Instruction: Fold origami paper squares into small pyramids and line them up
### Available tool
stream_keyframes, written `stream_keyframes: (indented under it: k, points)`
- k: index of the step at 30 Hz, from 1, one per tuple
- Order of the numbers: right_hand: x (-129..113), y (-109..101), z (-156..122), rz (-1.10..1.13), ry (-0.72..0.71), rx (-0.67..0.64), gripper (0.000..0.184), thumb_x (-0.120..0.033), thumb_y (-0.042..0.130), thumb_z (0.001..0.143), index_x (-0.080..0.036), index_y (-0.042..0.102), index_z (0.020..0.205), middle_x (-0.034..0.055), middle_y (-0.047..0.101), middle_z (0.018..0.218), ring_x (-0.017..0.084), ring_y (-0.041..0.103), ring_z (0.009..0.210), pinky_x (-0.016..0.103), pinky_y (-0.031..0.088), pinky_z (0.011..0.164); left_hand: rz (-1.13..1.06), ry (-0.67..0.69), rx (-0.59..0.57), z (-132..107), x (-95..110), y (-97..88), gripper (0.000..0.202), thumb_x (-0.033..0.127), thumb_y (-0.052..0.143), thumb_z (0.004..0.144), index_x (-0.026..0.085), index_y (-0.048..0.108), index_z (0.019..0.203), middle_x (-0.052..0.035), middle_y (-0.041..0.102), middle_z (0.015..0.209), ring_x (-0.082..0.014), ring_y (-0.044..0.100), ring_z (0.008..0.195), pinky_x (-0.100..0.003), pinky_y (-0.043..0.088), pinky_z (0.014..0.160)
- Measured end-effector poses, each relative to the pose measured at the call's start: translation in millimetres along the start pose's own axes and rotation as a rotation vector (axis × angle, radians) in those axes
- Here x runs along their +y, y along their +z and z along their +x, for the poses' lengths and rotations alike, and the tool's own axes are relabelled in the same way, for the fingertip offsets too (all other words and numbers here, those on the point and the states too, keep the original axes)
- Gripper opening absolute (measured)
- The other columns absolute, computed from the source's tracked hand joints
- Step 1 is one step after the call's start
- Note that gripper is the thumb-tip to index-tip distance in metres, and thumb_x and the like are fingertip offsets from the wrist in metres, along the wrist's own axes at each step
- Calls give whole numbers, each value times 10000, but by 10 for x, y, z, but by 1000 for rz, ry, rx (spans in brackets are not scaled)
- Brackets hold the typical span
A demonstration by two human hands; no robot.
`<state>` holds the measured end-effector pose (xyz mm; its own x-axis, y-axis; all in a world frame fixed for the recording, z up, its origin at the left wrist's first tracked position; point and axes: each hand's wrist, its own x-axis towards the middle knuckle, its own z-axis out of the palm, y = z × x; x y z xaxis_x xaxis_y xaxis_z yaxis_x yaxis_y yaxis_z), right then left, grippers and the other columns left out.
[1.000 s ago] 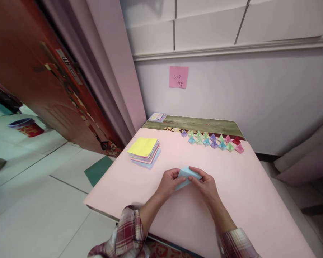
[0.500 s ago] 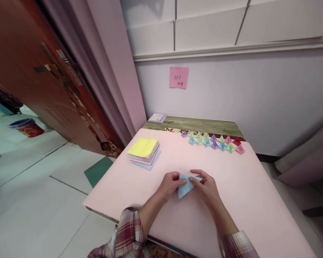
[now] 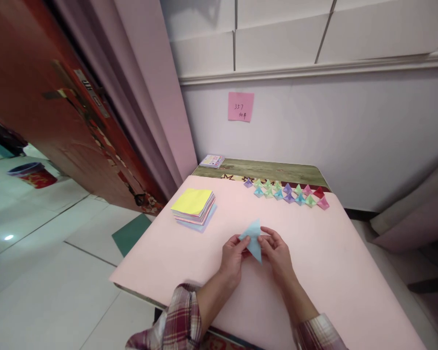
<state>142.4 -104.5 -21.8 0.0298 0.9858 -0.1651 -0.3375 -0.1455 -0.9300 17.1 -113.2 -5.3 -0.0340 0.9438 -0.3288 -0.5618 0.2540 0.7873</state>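
Observation:
A light blue sheet of origami paper, folded to a triangle-like shape, is held up over the pink tabletop. My left hand pinches its left side, thumb on top and the other fingers behind. At its right edge my right hand pinches it between thumb and fingers, with the index finger lifted along the upper edge. One point of the paper faces away from me and another faces toward me. The fingertips behind the paper are hidden.
At the left of the table lies a stack of square paper, yellow on top. Two rows of small folded paper pieces in several colours stand near the back edge. A small packet sits at the back left corner. A pink note is on the wall.
The blue paper has been turned in my hands; its right-hand point now faces away from me. Both hands have shifted slightly, still holding it. The view has moved a little.

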Motion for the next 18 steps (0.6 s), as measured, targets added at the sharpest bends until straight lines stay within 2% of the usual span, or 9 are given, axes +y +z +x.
stream_keyframes:
  k: [4, 8, 10, 13, 15, 18]
  points:
    - [-22, -19, -7, -36, 24, -52, 438, -503, 759, 696, -197, 672, 997, 75, 716, 910, 217, 665, 731, 333, 545, 651, 11, 12, -23, -13, -9, -6, 302, 344, 813, 634, 135, 650, 779, -26, 653, 742, -129, 586, 657, -280, 501, 648]
    - [-74, -1, -48, -98, 34, -67, 468, -507, 768, 680, -224, 669, 1041, 45, 708, 877, 193, 627, 655, 297, 502, 566, 24, 17, -48, -49, -20, 9, 304, 363, 799, 654, 136, 650, 791, -32, 651, 749, -138, 588, 662, -288, 504, 638]
    - [-89, 3, -62, -97, 28, -93, 381, -505, 770, 676, -210, 691, 905, 22, 690, 773, 176, 595, 620, 279, 469, 553, 32, 21, -46, -59, -21, 11, 305, 369, 801, 650, 141, 649, 782, -27, 649, 748, -135, 588, 662, -281, 498, 642]
    - [-74, -20, -60, -104, -2, -85, 330, -493, 765, 681, -189, 636, 673, -18, 597, 600, 132, 499, 538, 250, 386, 505, 102, -5, -46, -25, 18, -13, 310, 389, 802, 643, 139, 645, 738, -13, 630, 692, -123, 572, 624, -266, 478, 622]
    - [-48, -48, -49, -142, 8, -89, 351, -483, 768, 675, -186, 590, 620, -43, 516, 534, 103, 414, 487, 236, 311, 464, 180, -23, -56, 29, 82, -44, 322, 414, 793, 646, 139, 657, 746, -10, 629, 672, -121, 564, 606, -256, 457, 601]
    - [-10, -73, -36, -194, 84, -185, 375, -452, 781, 655, -181, 533, 579, -64, 430, 498, 79, 335, 462, 229, 234, 444, 306, 3, -83, 118, 200, -95, 323, 403, 801, 628, 141, 683, 777, 3, 636, 666, -94, 526, 571, -222, 402, 564]
